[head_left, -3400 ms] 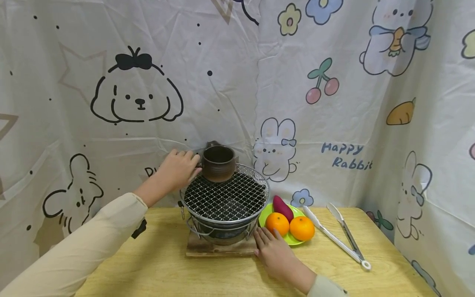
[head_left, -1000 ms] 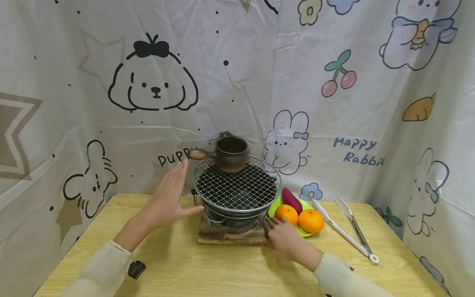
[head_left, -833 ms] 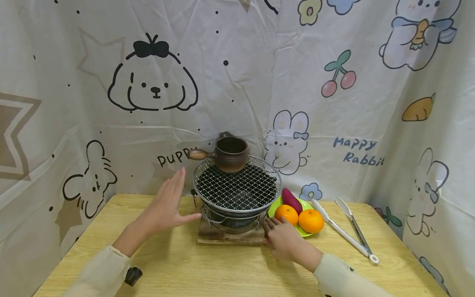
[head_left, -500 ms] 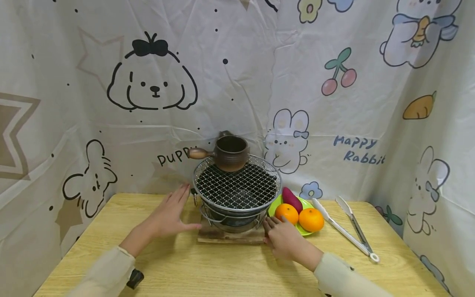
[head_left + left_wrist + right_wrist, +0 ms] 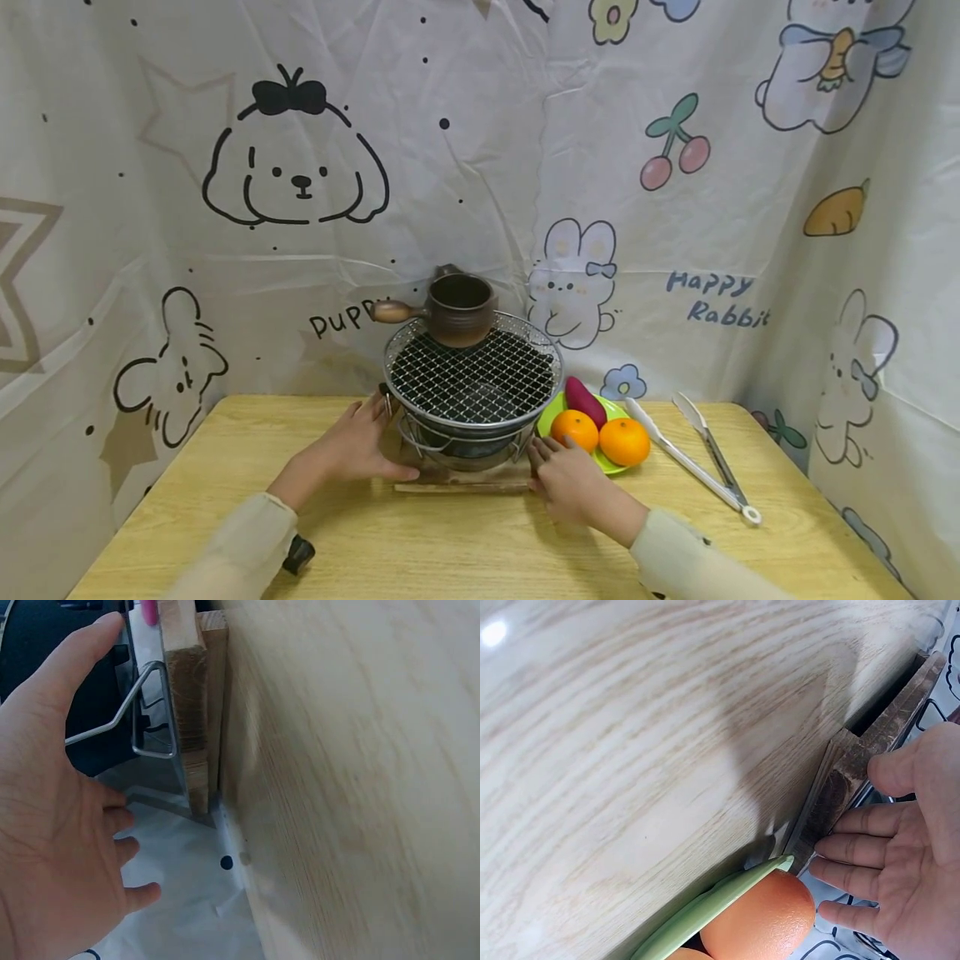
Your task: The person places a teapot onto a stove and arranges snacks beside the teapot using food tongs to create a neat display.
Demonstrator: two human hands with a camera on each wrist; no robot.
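Note:
A round charcoal grill with a wire mesh top (image 5: 495, 387) stands on a wooden board (image 5: 472, 482) on the table. On the rear of the mesh sits a brown clay pot (image 5: 461, 317), its handle pointing left. My left hand (image 5: 352, 446) is beside the board's left end, fingers apart and thumb near the front. The left wrist view shows that hand (image 5: 52, 817) holding nothing, its thumb over the board's end (image 5: 186, 697). At the other end my right hand (image 5: 572, 483) touches the board. Its fingers and thumb lie extended along the board's edge (image 5: 874, 731) in the right wrist view.
Right of the grill, a green plate (image 5: 550, 414) bears two oranges (image 5: 625, 442) and a purple sweet potato (image 5: 583, 402), close to my right hand. Tongs (image 5: 693, 468) lie farther right. A patterned cloth (image 5: 480, 150) hangs behind the table (image 5: 450, 550).
My left hand has let go of the pot's handle and come down beside the board's left end. My right hand stays at the board's right end. The view has shifted slightly.

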